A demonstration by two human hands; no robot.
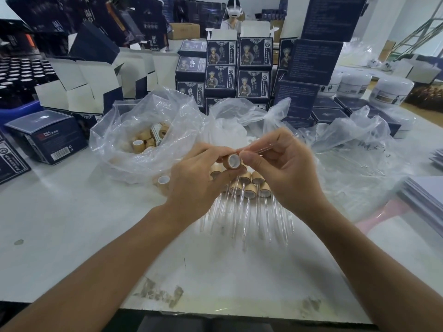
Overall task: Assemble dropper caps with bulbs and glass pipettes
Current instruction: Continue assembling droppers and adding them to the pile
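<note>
Left hand (201,173) pinches bamboo cap (233,161), light, rigid, opening toward camera. Right hand (282,168) pinches glass pipette (260,150): thin, slippery, likely brittle; best held near inserting end.

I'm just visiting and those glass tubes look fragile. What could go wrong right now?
The right hand pinches a thin glass pipette beside the cap held by the left hand. Pushed in at an angle, the glass might snap. The finished droppers lie just under both hands, so a lowered wrist could knock or crack them.
</note>
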